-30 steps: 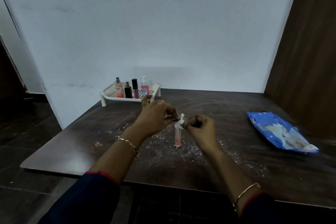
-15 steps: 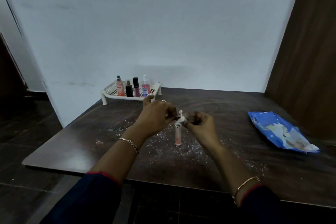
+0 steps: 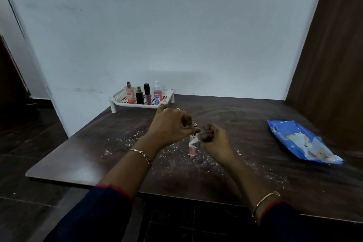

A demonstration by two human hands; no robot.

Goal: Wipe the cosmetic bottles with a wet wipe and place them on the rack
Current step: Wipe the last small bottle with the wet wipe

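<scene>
A slim pink cosmetic bottle stands upright on the dark table, in the middle. My left hand pinches its top. My right hand is closed on a small white wet wipe, which is pressed against the bottle's upper side. The white perforated rack sits at the table's back left against the wall. Several bottles stand in the rack: a peach spray bottle, a black bottle, a purple tube with a black cap and a pink spray bottle.
A blue pack of wet wipes lies at the right of the table. White crumbs are scattered over the table's middle. A brown wooden panel rises at the right, and the table's left edge drops to a dark floor.
The wipe in my right hand has slid down from the bottle's cap to its upper body. My left hand stays at the top.
</scene>
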